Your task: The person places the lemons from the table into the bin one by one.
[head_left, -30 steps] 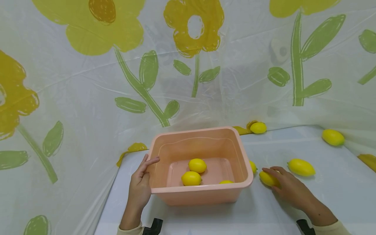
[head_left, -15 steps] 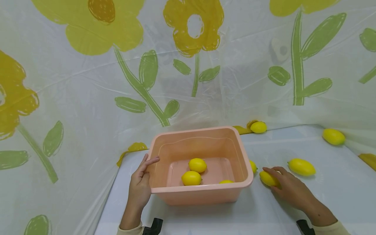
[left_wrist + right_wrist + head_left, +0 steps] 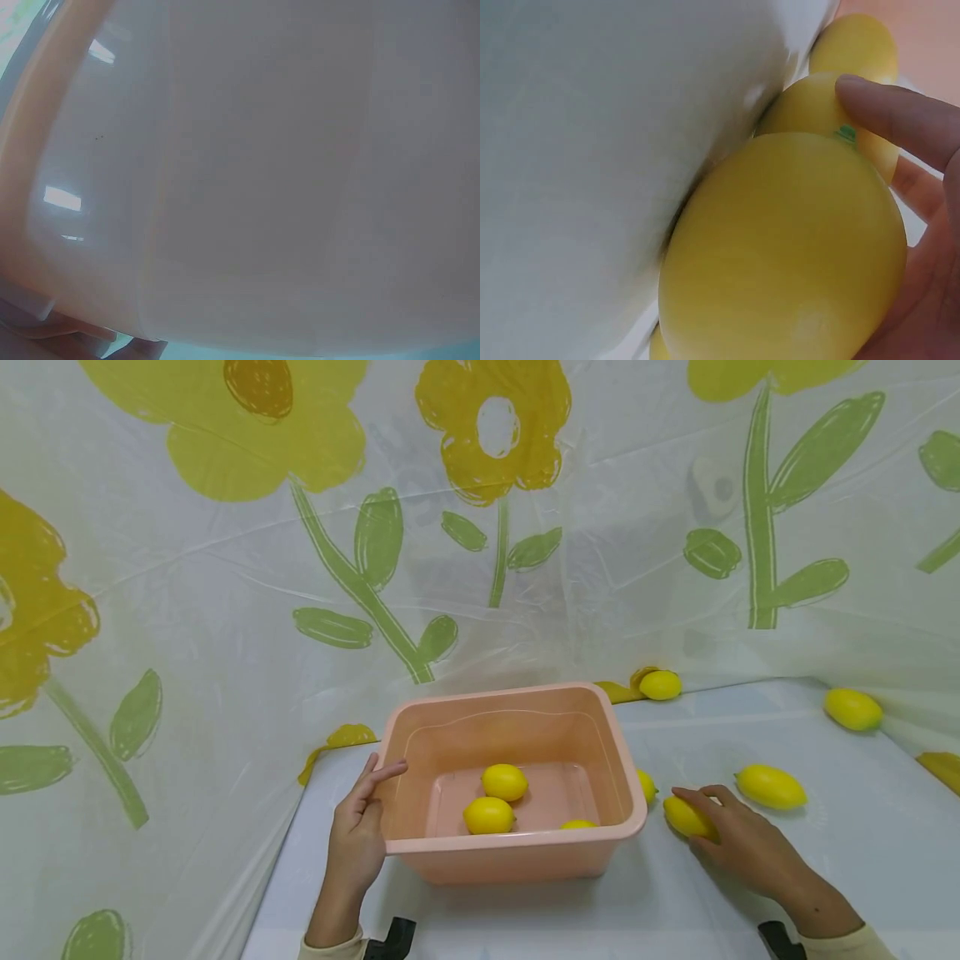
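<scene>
**Right hand closing on a lemon beside a pink tub**

A person sits at a pale worktop (image 3: 750,910), hung round with plastic sheeting printed with yellow flowers (image 3: 247,427). A pink plastic tub (image 3: 517,852) stands in front of them.

The left hand (image 3: 358,839) rests against the tub's left wall, its fingers fairly straight, the forefinger lying over the rim. It seems to be steadying the tub rather than gripping it. The left wrist view shows only the tub's wall up close.

The right hand (image 3: 738,835) lies on the worktop just right of the tub, its fingers curled over a lemon (image 3: 684,817). In the right wrist view that lemon (image 3: 787,247) fills the palm, with a fingertip (image 3: 900,120) curved round its far end.

Judging from this, the step in hand is the pick-up: the lemon is grasped but still on the worktop. The next move would call for lifting it clear over the tub's right rim and letting go inside, without knocking the small lemon beside the wall.

Counted: one tub and eight lemons.
- Three in the tub: two (image 3: 504,782) (image 3: 488,815) in full view, one (image 3: 577,824) half hidden by the near wall.
- One (image 3: 646,785) touching or nearly touching the tub's right wall outside.
- One under the right hand.
- One (image 3: 771,787) just beyond that hand.
- One (image 3: 659,685) at the back by the sheeting.
- One (image 3: 852,709) far right.
</scene>
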`<state>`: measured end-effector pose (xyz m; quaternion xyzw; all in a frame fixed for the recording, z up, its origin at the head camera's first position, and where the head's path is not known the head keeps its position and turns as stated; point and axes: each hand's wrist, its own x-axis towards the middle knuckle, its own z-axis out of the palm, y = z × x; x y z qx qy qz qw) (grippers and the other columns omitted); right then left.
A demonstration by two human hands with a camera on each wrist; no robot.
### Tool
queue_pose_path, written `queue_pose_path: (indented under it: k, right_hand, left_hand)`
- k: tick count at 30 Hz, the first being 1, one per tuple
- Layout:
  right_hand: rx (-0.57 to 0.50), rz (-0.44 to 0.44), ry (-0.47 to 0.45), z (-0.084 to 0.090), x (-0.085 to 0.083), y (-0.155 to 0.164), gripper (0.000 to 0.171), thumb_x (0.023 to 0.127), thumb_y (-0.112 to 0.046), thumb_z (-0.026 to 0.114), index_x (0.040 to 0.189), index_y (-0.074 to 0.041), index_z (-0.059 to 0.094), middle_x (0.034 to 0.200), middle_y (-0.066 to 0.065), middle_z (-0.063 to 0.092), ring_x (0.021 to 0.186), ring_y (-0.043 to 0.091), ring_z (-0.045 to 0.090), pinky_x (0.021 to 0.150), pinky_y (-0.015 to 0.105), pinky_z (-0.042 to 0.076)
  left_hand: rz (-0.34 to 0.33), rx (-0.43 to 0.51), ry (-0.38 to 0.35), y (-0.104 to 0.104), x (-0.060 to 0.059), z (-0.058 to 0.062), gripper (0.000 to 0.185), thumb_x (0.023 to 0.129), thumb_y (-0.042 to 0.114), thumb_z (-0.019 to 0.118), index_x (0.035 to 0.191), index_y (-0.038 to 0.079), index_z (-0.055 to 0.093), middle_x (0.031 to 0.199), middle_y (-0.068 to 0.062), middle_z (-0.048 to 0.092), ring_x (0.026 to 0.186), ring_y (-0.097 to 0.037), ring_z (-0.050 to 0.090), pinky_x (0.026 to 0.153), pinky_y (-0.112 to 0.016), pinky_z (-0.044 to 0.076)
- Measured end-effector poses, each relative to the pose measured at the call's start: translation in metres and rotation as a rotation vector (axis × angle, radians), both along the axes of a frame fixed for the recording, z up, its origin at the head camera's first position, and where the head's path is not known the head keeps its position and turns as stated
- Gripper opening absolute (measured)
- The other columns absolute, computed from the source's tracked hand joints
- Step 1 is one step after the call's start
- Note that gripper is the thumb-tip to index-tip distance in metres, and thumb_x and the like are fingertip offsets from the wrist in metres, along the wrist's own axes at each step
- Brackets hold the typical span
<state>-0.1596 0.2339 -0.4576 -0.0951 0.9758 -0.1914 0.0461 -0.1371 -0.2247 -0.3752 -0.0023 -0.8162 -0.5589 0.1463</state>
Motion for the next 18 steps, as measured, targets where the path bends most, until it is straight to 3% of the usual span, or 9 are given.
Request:
queue_pose_path:
  k: [11, 18]
  right_hand:
    - [-0.036, 0.009, 0.053, 0.009, 0.002, 0.003, 0.068, 0.082, -0.025, 0.081, 0.143, -0.013, 0.052, 0.127, 0.024, 0.057, 0.101, 0.031, 0.064, 0.08, 0.057, 0.056]
    - [-0.028, 0.002, 0.062, 0.016, 0.007, 0.0, 0.068, 0.083, -0.025, 0.08, 0.144, -0.014, 0.052, 0.129, 0.023, 0.056, 0.1, 0.03, 0.064, 0.079, 0.055, 0.058]
  left_hand:
    - [0.0, -0.011, 0.0, 0.0, -0.001, 0.0, 0.053, 0.095, -0.012, 0.029, 0.124, 0.01, 0.068, 0.139, -0.001, 0.062, 0.153, -0.009, 0.019, 0.124, -0.054, 0.017]
    - [-0.001, -0.008, 0.003, 0.0, -0.001, -0.001, 0.055, 0.095, -0.012, 0.029, 0.122, 0.015, 0.069, 0.139, -0.001, 0.062, 0.154, -0.011, 0.019, 0.124, -0.054, 0.017]
